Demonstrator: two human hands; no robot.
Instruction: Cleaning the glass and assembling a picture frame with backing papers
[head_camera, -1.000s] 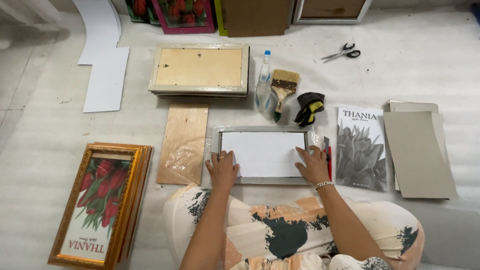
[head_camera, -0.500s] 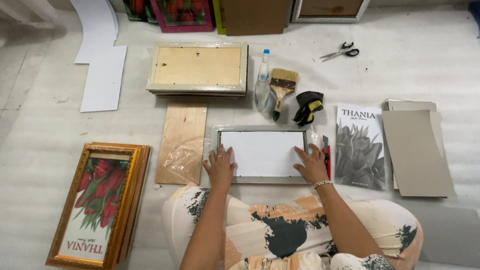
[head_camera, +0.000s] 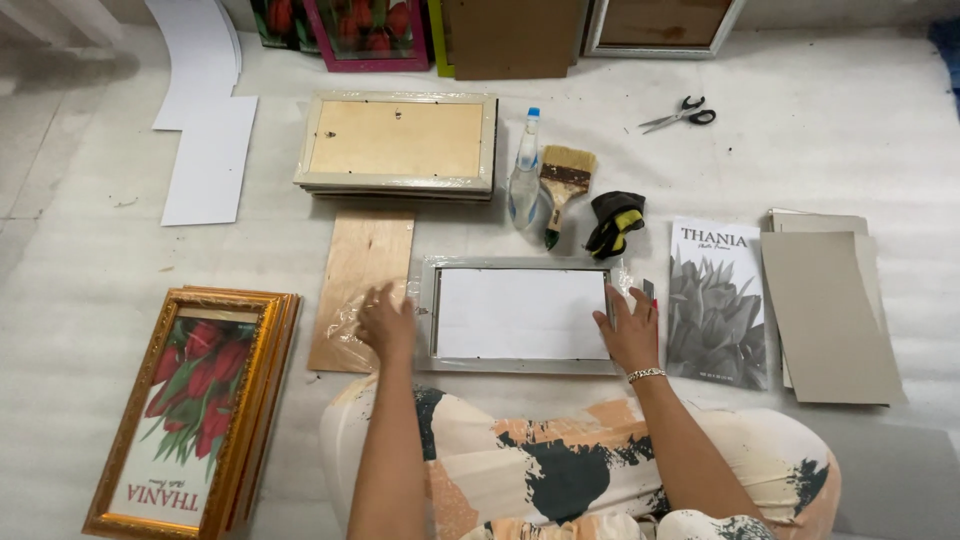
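A silver picture frame (head_camera: 520, 266) lies face down on the floor in front of my knees, with a white sheet (head_camera: 520, 312) set inside it. My right hand (head_camera: 632, 330) rests flat on the frame's right edge, fingers apart. My left hand (head_camera: 385, 322) is off the frame's left side, fingers spread on crumpled clear plastic wrap (head_camera: 345, 328). The wrap lies over the lower part of a plywood board (head_camera: 365, 255). Neither hand visibly grips anything.
Behind the frame are a stack of face-down frames (head_camera: 398, 140), a spray bottle (head_camera: 525, 180), a paint brush (head_camera: 565, 175), gloves (head_camera: 615, 222) and scissors (head_camera: 680, 113). A grey flower print (head_camera: 718, 305) and grey cardboard sheets (head_camera: 830, 310) lie right. Gold-framed tulip pictures (head_camera: 190, 410) lie left.
My left hand has slid left off the frame's corner onto the plastic wrap over the plywood. My right hand has stayed at the frame's right edge.
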